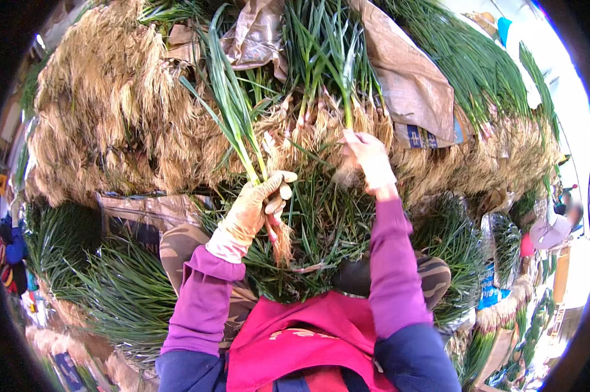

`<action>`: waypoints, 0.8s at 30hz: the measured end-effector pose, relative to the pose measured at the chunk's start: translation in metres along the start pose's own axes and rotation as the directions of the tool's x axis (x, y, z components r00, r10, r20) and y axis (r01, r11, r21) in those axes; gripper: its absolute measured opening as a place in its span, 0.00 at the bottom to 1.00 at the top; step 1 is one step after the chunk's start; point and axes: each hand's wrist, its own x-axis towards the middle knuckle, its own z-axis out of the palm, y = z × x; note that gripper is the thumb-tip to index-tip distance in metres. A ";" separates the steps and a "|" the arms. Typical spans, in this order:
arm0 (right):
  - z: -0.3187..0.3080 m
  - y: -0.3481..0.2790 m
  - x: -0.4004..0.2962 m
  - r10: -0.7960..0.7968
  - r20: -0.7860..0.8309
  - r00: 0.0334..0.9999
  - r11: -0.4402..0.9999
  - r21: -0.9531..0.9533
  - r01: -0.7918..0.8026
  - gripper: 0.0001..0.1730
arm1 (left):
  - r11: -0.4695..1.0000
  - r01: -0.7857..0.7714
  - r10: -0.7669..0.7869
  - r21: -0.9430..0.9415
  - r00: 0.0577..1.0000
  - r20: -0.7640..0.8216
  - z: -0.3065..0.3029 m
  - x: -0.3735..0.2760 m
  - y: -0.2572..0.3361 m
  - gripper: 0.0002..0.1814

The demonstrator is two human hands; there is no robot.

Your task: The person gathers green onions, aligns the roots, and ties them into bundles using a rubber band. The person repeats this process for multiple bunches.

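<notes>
My left hand (260, 208), in a pale glove, is closed around a few green garlic plants (243, 152). Their leaves rise away from me, and their reddish bulb ends and brown roots (282, 240) hang below my fist. Farther right, my gloved right hand (368, 154) pinches another green garlic plant (347, 105) low on its stem. The lower end of that plant is blurred below my fingers. Several more plants (319, 115) lie just beyond, roots towards me. Between my knees spreads a heap of loose green leaves (324, 220).
A thick bank of dry roots (128, 117) runs across in front, with woven sacks (407, 78) draped over it. Green leaf bundles (128, 289) lie to my left, more leaves (446, 240) to my right. Another person (554, 225) is at the far right.
</notes>
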 end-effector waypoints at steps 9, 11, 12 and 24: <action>0.063 0.004 -0.133 -0.070 0.318 0.946 0.995 0.084 0.046 0.17 | 0.909 0.204 -0.182 0.363 0.979 -0.094 0.007 0.000 -0.024 0.19; 0.059 -0.007 -0.105 0.128 0.080 0.989 0.900 0.409 -0.150 0.15 | 0.892 0.273 -0.250 0.361 0.962 -0.108 0.015 -0.001 -0.025 0.17; 0.067 -0.012 -0.093 0.070 0.099 0.993 0.918 0.382 -0.103 0.14 | 0.892 0.246 -0.223 0.379 0.969 -0.105 0.018 -0.002 -0.026 0.17; 0.047 0.027 -0.055 -0.147 0.242 0.959 0.726 0.685 -0.062 0.13 | 0.947 -0.309 0.304 0.089 0.951 0.062 0.003 -0.030 0.020 0.26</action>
